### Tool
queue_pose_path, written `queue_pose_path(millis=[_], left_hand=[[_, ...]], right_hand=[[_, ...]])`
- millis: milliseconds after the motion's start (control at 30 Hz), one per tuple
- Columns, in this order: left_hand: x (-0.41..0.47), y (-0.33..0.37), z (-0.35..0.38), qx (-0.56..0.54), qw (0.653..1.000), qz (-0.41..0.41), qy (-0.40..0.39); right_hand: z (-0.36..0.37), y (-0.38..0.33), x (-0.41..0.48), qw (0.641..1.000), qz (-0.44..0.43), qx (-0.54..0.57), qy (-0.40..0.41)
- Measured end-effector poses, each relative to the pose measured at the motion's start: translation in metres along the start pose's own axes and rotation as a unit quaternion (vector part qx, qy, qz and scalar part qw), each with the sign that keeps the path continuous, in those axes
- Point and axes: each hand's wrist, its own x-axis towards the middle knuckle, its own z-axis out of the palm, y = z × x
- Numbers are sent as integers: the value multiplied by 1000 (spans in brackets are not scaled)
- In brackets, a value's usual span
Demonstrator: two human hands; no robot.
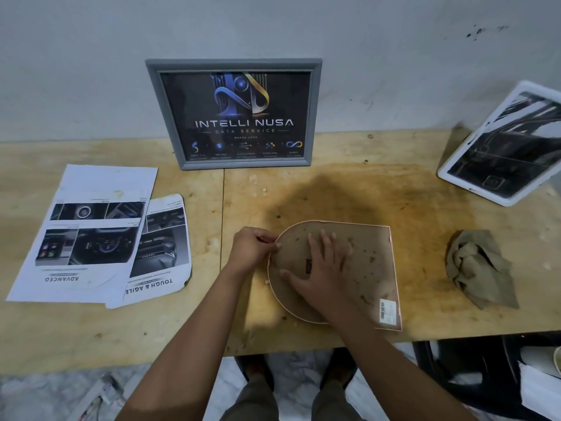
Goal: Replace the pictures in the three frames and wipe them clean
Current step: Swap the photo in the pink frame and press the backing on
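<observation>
Two bare forearms reach out from just under the viewpoint, and below them a pair of shoes stands on the pale marbled floor.

They meet on the arch-shaped frame [370, 262], which lies face down near the front edge of the table [151, 329], directly ahead of the person. Its brown backing board is up, speckled with marks, and a barcode sticker [387, 311] sits at the near right corner. The frame's long axis runs across the table. Its rounded end points to the person's left and its square end to the right.

The left hand [252, 249] is at that rounded end, fingers curled, thumb and fingertip pinching the rim. I can't make out whether a tab or clip is there. The right hand [318, 268] lies flat on the middle of the board with its fingers spread, pressing it down. I'd guess the back is being worked loose or seated, so the left hand at the curve is the one doing the work.

Well to the right lies a crumpled tan cloth [479, 268], untouched. To the left are two printed sheets, a large one [91, 232] overlapping a smaller one with rounded corners [164, 247].

A grey frame [315, 117] with a dark logo print leans on the grey wall [91, 71] straight behind. A white frame [470, 188] leans at the far right. The table is bare, stained plywood, and a black chair [470, 369] sits below its right end.
</observation>
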Motion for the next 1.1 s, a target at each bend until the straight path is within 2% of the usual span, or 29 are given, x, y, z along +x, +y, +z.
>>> queue_pose_path(millis=[200,333,400,467,533,633,800,1100], left_hand=[[0,3,2,48,999,5,4],[-4,6,14,149,988,20,41],[-12,7,27,202,973,70,85],[-21,6,39,219,959,151,97],[-25,0,53,258,940,217,54],[-28,-15,71,339,904,261,7],[-26,-31,80,435,861,262,21],[-25,-32,83,459,847,265,27]], right_hand=[[6,3,1,998,-13,-57,-26],[-2,15,-3,998,-59,0,5],[-8,32,-8,995,-44,53,68],[-16,53,-11,990,12,60,127],[-22,72,-12,991,55,17,117],[-20,87,-13,995,48,-54,67],[-15,87,-14,994,52,-66,69],[-11,88,-14,991,43,-63,108]])
